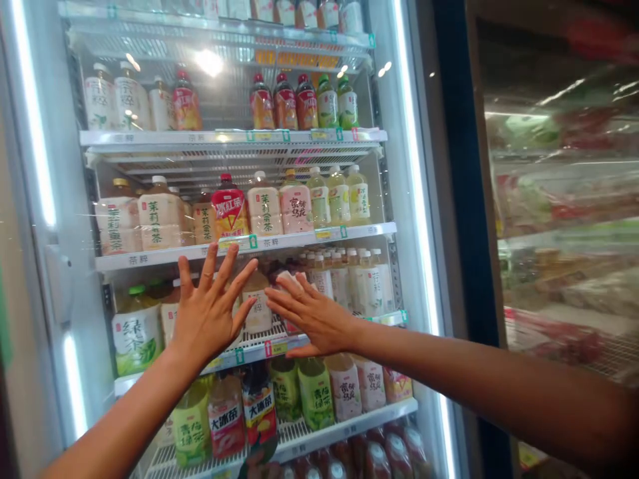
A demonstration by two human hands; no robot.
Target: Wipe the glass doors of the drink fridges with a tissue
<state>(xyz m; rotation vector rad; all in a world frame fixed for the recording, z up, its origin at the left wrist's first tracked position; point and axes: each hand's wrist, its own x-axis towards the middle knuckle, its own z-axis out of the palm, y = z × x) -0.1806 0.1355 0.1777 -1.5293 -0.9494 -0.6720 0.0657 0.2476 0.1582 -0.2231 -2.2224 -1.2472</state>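
Note:
Both my hands are pressed flat against the glass door [399,199] of a drinks fridge. My left hand [210,313] has its fingers spread wide and pointing up, at the height of the third shelf. My right hand [312,313] lies open just to the right of it, fingers stretched toward the left. Neither hand holds anything. Behind the glass, between the two hands, stands a pale tea bottle [257,303]. A large green tea bottle [136,329] stands left of my left hand.
The fridge has several wire shelves [239,243] packed with bottled teas and juices. A dark blue door frame [464,199] runs down the right side. Beyond it another glass case [564,233] shows blurred packaged goods.

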